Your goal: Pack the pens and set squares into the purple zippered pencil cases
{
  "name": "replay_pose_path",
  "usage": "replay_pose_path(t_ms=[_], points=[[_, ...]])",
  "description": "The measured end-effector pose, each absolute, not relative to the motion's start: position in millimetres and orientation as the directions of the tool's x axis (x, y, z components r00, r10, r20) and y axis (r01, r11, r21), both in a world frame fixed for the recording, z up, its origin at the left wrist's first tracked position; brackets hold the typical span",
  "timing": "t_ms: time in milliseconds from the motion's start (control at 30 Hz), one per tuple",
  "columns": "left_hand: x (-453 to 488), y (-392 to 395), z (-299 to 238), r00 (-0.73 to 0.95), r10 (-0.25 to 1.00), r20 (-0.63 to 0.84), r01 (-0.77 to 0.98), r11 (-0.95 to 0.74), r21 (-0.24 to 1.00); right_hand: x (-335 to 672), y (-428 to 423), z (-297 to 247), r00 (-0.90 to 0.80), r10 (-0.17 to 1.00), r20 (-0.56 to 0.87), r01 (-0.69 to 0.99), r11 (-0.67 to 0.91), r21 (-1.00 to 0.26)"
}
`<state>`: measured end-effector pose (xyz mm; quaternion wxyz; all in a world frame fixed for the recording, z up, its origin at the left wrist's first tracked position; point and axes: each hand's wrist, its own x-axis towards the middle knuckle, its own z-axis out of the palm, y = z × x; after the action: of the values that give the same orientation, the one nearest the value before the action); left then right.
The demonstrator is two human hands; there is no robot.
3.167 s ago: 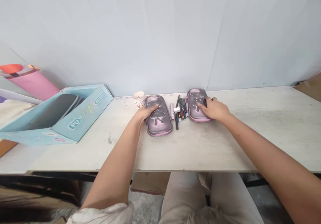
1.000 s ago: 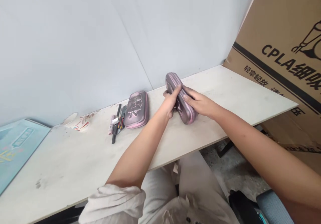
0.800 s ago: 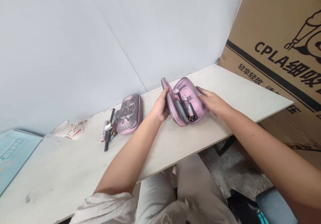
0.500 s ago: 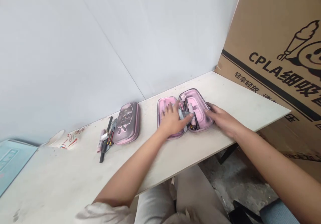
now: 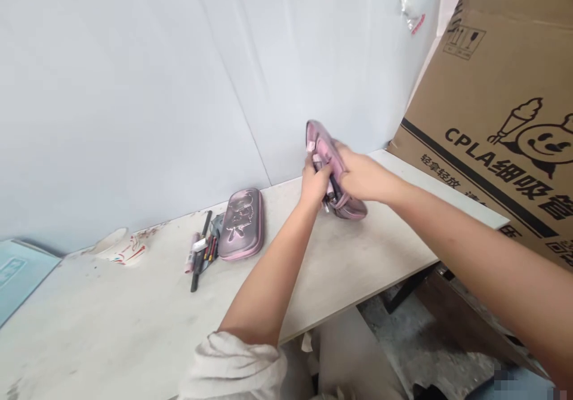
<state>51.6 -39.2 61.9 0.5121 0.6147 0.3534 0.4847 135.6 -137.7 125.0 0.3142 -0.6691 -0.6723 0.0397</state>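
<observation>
Over the tabletop (image 5: 111, 316), the open pencil case (image 5: 323, 142) tilts steeply, its long axis sloping down rightward; the right hand (image 5: 363, 176) clasps its right side, while the left hand (image 5: 316, 180), nearer the pens (image 5: 332, 194), grasps them.

A carton (image 5: 487, 80), table (image 5: 134, 322) and concrete floor (image 5: 385, 334) suggest a workroom.

The held pencil case (image 5: 324, 144) looks smooth, the carton (image 5: 492, 80) matt cardboard, the sleeve (image 5: 237, 364) rumpled cloth.
</observation>
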Motion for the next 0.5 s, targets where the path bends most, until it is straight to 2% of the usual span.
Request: replay_pose_path(t_ms=[67, 167, 233, 367, 433, 500], points=[[30, -34, 44, 0.239, 0.953, 0.187, -0.023, -0.187, 0.982, 106, -125, 118, 0.023, 0.957, 0.289, 0.945, 0.074, -0.319], [-3, -32, 16, 0.219, 0.971, 0.092, 0.233, -0.144, 0.962, 68, -110, 93, -0.006, 0.987, 0.163, 0.991, 0.028, -0.131], [-20, -34, 6, 0.223, 0.971, 0.090, 0.409, -0.177, 0.895, 53, -103, 79, 0.007, 0.990, 0.140, 0.999, -0.001, -0.040], [-35, -40, 6, 0.258, 0.960, 0.109, 0.705, -0.264, 0.659, 53, -101, 80, 0.054, 0.973, 0.223, 0.994, -0.075, 0.086], [-37, -41, 10, 0.291, 0.947, 0.140, 0.724, -0.313, 0.614, 68, -106, 94, 0.082, 0.949, 0.304, 0.986, -0.122, 0.114], [-37, -41, 14, 0.314, 0.926, 0.211, 0.684, -0.374, 0.626, 89, -117, 113, 0.115, 0.903, 0.415, 0.982, -0.166, 0.089]])
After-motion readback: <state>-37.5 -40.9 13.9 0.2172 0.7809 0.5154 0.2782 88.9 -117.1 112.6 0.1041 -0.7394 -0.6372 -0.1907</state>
